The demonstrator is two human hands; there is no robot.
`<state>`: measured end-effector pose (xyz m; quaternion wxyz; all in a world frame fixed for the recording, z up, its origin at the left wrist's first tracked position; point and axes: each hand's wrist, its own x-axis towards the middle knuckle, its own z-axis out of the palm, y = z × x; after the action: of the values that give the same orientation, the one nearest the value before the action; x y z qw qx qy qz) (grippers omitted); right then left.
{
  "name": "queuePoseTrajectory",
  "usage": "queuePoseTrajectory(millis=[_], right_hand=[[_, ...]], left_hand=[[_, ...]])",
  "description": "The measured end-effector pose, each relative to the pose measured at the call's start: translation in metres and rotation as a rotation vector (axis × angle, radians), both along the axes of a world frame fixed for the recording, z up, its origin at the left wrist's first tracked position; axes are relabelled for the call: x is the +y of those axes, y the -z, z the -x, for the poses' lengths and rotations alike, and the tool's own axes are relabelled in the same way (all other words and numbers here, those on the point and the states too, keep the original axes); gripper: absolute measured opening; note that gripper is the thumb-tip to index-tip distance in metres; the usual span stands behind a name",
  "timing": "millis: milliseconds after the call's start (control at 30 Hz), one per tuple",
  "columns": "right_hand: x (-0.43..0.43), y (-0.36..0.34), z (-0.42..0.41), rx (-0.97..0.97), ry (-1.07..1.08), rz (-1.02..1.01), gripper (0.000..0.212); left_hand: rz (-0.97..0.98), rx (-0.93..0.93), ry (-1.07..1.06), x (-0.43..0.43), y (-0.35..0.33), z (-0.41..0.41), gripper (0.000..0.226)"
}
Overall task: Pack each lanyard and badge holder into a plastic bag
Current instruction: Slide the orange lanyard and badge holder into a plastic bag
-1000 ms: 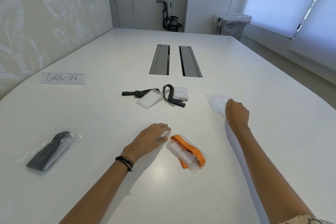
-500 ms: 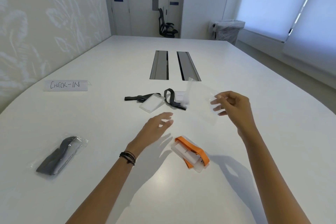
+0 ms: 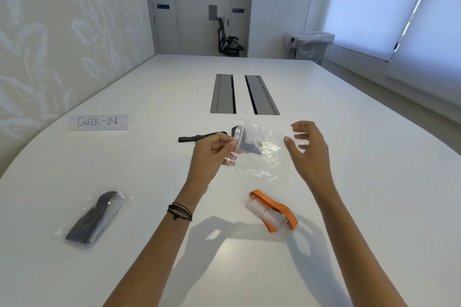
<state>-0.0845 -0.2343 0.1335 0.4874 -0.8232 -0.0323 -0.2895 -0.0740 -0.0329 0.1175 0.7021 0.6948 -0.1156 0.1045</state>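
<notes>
Could not tell whether the open, spread right grip [image 3: 310,149] touched the clear plastic bag [image 3: 259,159]. Saw the black lanyard [image 3: 189,138] only partly, behind that bag. Pinched the empty bag's left edge in the left grip [image 3: 212,152], mid-frame above the desk [image 3: 149,169]. Found a second bag [image 3: 124,198] holding a grey lanyard [image 3: 94,219] at lower left, and an orange lanyard [image 3: 279,207] around a badge holder [image 3: 263,212] loose at lower centre.

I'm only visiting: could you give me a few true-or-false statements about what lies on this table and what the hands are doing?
1. The left hand pinches one edge of the clear plastic bag. True.
2. The orange lanyard is inside that bag. False: it lies unbagged on the table.
3. A grey lanyard lies in a bag of its own. True.
4. The sign reads CHECK-OUT. False: it reads CHECK-IN.
5. The right hand grips the orange lanyard. False: it is open, beside the held bag.
</notes>
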Motion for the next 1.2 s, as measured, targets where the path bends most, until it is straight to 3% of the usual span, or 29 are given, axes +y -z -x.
queuePoseTrajectory(millis=[200, 367, 800, 1067, 1200], right_hand=[[0.042, 0.009, 0.007, -0.126, -0.084, 0.122, 0.012], [0.062, 0.006, 0.011, -0.122, -0.168, 0.033, 0.005], [0.067, 0.004, 0.014, -0.114, -0.215, -0.019, 0.008], [0.066, 0.004, 0.013, -0.091, -0.237, -0.032, 0.005], [0.065, 0.006, 0.012, -0.067, -0.24, -0.038, 0.014]], left_hand=[[0.052, 0.014, -0.045, -0.008, -0.002, 0.005, 0.005], [0.128, 0.036, -0.003, -0.015, -0.006, 0.01, 0.013], [0.26, 0.081, 0.041, -0.014, -0.011, 0.014, 0.009], [0.171, 0.073, 0.001, -0.014, -0.009, 0.012, 0.007], [0.056, 0.012, -0.069, -0.015, -0.006, 0.01, 0.006]])
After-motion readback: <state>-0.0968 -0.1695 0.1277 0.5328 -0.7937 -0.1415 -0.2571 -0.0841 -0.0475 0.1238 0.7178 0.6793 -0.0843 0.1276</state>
